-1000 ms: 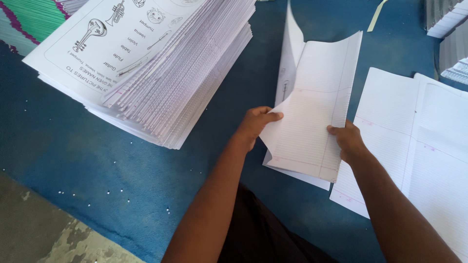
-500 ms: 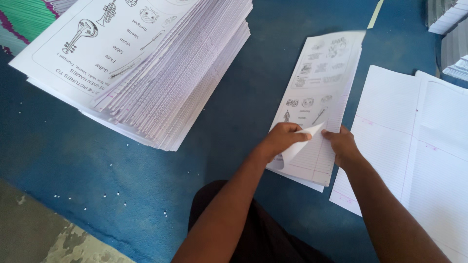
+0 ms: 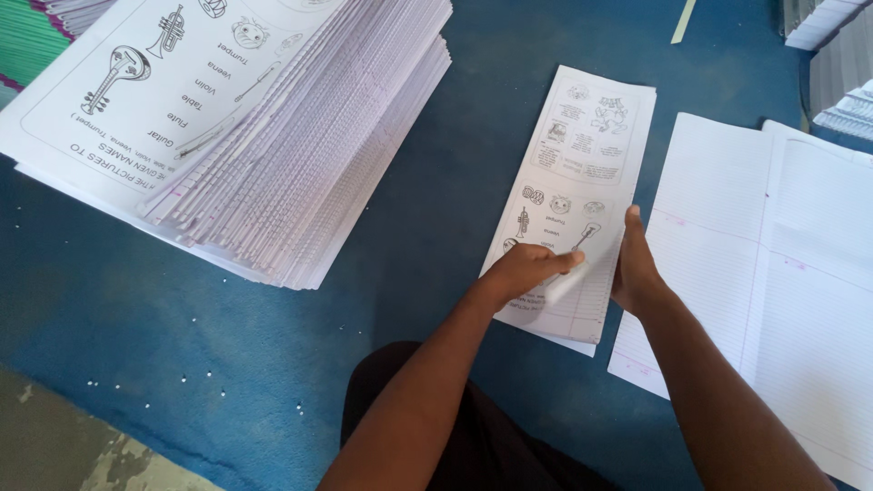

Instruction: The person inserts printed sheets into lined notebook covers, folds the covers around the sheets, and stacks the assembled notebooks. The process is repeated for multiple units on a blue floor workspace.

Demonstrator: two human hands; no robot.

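Head view: both hands rest on a folded sheet, a long narrow strip of white paper printed with small drawings of musical instruments and short lines of text. The left hand lies flat on the lower part of the sheet, fingers held together and stretched toward the right, pressing the paper down rather than pinching it. The right hand stands on edge along the right border of the folded sheet, fingers straight and together, palm turned toward the left hand; whether its thumb grips the paper's edge cannot be told. Between the two hands a small pale patch of paper shows, blurred.

The folded sheet lies on a blue mat, its long side running away from the person. Just right of the folded sheet, slightly tucked under its lower corner, lies an open spread of lined paper. Well to the left of the folded sheet sits a tall stack of printed sheets, fanned at its edges, the top page showing instrument drawings. Far right and above the folded sheet, more paper stacks reach the frame's corner.
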